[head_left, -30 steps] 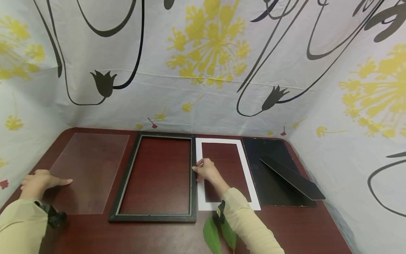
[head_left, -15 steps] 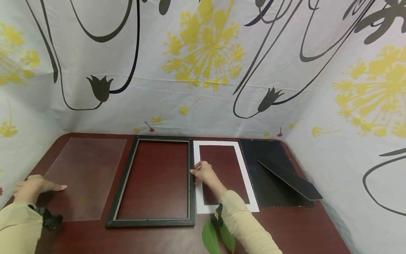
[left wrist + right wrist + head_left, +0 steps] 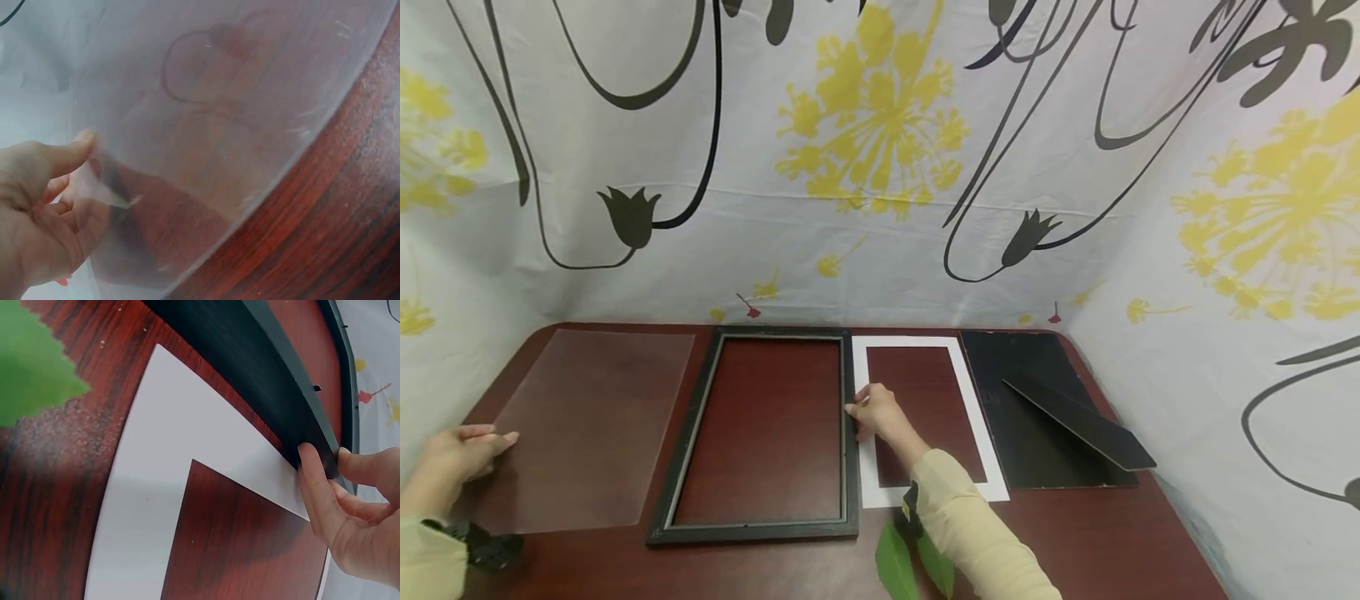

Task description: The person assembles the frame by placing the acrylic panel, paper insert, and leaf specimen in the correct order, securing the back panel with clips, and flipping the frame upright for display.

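Note:
A clear plastic sheet [image 3: 595, 425] lies at the left of the table, its left edge lifted a little. My left hand [image 3: 456, 467] pinches that edge between thumb and fingers; in the left wrist view the fingers [image 3: 81, 212] show through the sheet [image 3: 219, 125]. Right of the sheet lies a black picture frame [image 3: 752, 535] with no panel in it. My right hand [image 3: 880, 417] grips the frame's right side, thumb on the inner edge and fingers on the outer wall, as the right wrist view shows. Beneath that hand lies a white mat board [image 3: 936, 342].
At the right lies a black backing board [image 3: 1022, 350] with its easel stand [image 3: 1082, 421] sticking up. Two green leaves [image 3: 893, 562] lie near the front, partly under my right forearm. A patterned cloth [image 3: 880, 275] encloses the back and sides of the brown table [image 3: 775, 575].
My left hand has gone from resting thumb-out at the sheet's edge to pinching it, lifting that edge slightly. The right hand keeps its grip on the frame. The head view has shifted slightly.

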A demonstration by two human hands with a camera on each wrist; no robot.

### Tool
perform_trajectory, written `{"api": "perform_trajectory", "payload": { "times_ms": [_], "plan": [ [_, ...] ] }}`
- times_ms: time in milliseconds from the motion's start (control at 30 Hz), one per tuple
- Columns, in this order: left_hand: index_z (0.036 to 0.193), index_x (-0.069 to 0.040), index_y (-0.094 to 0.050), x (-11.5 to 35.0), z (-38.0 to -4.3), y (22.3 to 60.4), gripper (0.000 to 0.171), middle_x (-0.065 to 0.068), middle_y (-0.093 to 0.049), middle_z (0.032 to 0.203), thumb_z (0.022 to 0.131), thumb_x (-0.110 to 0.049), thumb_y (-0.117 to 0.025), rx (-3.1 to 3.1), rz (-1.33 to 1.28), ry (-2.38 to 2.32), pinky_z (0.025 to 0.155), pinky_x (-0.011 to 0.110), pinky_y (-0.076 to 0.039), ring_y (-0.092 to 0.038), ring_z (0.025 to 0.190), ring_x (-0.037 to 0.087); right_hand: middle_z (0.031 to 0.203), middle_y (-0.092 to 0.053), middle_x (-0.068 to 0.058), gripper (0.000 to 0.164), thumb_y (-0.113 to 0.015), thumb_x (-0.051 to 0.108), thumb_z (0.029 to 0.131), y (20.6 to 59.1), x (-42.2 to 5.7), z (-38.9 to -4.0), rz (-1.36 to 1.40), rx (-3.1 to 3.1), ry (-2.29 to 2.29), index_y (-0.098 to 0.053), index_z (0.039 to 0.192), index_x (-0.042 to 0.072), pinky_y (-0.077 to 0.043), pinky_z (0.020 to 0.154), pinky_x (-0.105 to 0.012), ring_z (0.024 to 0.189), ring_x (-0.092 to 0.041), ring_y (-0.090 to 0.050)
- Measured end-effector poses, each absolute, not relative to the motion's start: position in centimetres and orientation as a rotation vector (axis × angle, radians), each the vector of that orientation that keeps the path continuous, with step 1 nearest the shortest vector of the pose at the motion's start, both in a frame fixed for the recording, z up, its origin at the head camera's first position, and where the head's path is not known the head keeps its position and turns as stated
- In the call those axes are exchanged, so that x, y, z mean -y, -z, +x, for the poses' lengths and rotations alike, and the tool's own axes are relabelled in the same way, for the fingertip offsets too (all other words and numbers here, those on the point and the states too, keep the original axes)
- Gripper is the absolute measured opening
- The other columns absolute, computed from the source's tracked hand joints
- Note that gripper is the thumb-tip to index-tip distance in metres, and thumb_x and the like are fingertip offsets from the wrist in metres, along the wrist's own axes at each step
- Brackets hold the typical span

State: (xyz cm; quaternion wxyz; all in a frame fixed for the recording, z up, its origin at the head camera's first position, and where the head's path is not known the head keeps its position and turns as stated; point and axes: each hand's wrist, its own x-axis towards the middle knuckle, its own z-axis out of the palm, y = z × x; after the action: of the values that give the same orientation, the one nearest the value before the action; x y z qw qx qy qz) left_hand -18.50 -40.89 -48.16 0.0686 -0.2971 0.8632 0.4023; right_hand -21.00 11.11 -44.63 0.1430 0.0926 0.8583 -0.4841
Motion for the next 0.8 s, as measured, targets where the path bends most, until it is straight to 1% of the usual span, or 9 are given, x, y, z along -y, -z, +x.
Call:
{"api": "perform_trajectory", "payload": {
  "times_ms": [33, 233, 333, 467, 533, 567, 667, 767, 800],
  "plan": [
    [0.126, 0.019, -0.034, 41.3, -18.5, 48.6, 0.055, 0.019, -0.057, 0.076, 0.09, -0.017, -0.054, -2.591, -0.89, -1.256, 0.054, 0.03, -0.049, -0.046, 0.052, 0.002, 0.093, -0.064, -0.023, 0.024, -0.063, 0.006, 0.084, 44.7, -11.1, -21.0, 0.269, -2.477, 1.386, -0.052, 0.101, -0.008, -0.057, 0.052, -0.032, 0.06, -0.031, -0.068],
    [0.134, 0.021, -0.022, 42.7, -18.0, 49.9, 0.052, -0.026, -0.048, 0.059, 0.099, -0.015, -0.034, -2.532, -0.8, -1.483, 0.053, 0.02, -0.054, -0.05, 0.051, -0.011, 0.095, -0.064, -0.023, 0.023, -0.063, 0.006, 0.084, 44.8, -11.0, -21.0, 0.279, -2.486, 1.368, -0.053, 0.099, -0.008, -0.057, 0.051, -0.031, 0.06, -0.029, -0.067],
    [0.138, 0.016, -0.016, 42.8, -18.0, 50.0, 0.054, -0.027, -0.051, 0.058, 0.1, -0.019, -0.031, -2.5, -0.802, -1.512, 0.054, 0.019, -0.054, -0.054, 0.05, -0.011, 0.094, -0.065, -0.024, 0.023, -0.063, 0.006, 0.084, 44.7, -11.0, -21.0, 0.28, -2.486, 1.375, -0.053, 0.099, -0.008, -0.057, 0.05, -0.032, 0.059, -0.03, -0.067],
    [0.14, 0.011, -0.013, 42.8, -18.0, 49.8, 0.055, -0.007, -0.068, 0.064, 0.1, -0.023, -0.031, -2.476, -0.849, -1.519, 0.054, 0.02, -0.054, -0.055, 0.049, -0.01, 0.092, -0.065, -0.024, 0.022, -0.063, 0.005, 0.084, 44.7, -10.9, -21.1, 0.29, -2.478, 1.387, -0.053, 0.098, -0.008, -0.057, 0.05, -0.032, 0.059, -0.03, -0.067],
    [0.141, 0.009, -0.011, 42.9, -17.9, 49.9, 0.056, -0.015, -0.068, 0.065, 0.1, -0.023, -0.031, -2.474, -0.835, -1.566, 0.053, 0.019, -0.053, -0.055, 0.049, -0.01, 0.092, -0.065, -0.024, 0.022, -0.063, 0.005, 0.084, 44.8, -10.8, -21.1, 0.298, -2.471, 1.399, -0.053, 0.098, -0.008, -0.057, 0.05, -0.032, 0.059, -0.03, -0.066],
    [0.144, 0.0, -0.016, 43.0, -17.8, 49.9, 0.052, -0.021, -0.066, 0.066, 0.1, -0.023, -0.033, -2.463, -0.822, -1.619, 0.052, 0.019, -0.053, -0.056, 0.05, -0.01, 0.092, -0.064, -0.023, 0.021, -0.064, 0.005, 0.084, 44.8, -10.8, -21.2, 0.302, -2.471, 1.401, -0.054, 0.098, -0.008, -0.057, 0.049, -0.032, 0.058, -0.029, -0.066],
    [0.144, -0.001, -0.015, 43.1, -17.7, 49.6, 0.052, -0.04, -0.042, 0.054, 0.1, -0.023, -0.034, -2.431, -0.83, -1.693, 0.051, 0.018, -0.052, -0.056, 0.049, -0.01, 0.092, -0.064, -0.023, 0.021, -0.063, 0.004, 0.084, 44.8, -10.8, -21.2, 0.304, -2.463, 1.41, -0.053, 0.098, -0.008, -0.057, 0.049, -0.033, 0.06, -0.029, -0.066],
    [0.144, -0.002, -0.017, 43.1, -17.7, 49.2, 0.052, -0.04, -0.041, 0.053, 0.1, -0.022, -0.035, -2.415, -0.856, -1.699, 0.05, 0.017, -0.051, -0.055, 0.048, -0.011, 0.093, -0.064, -0.024, 0.021, -0.063, 0.004, 0.084, 44.6, -10.8, -21.2, 0.3, -2.474, 1.392, -0.053, 0.098, -0.008, -0.057, 0.05, -0.033, 0.061, -0.029, -0.066],
    [0.141, 0.007, -0.011, 43.0, -17.7, 49.0, 0.055, -0.04, -0.041, 0.053, 0.1, -0.021, -0.034, -2.416, -0.867, -1.684, 0.051, 0.017, -0.051, -0.054, 0.048, -0.011, 0.093, -0.064, -0.024, 0.021, -0.063, 0.004, 0.084, 44.6, -10.9, -21.2, 0.296, -2.48, 1.382, -0.053, 0.098, -0.008, -0.057, 0.05, -0.033, 0.061, -0.03, -0.066]
  ]
}}
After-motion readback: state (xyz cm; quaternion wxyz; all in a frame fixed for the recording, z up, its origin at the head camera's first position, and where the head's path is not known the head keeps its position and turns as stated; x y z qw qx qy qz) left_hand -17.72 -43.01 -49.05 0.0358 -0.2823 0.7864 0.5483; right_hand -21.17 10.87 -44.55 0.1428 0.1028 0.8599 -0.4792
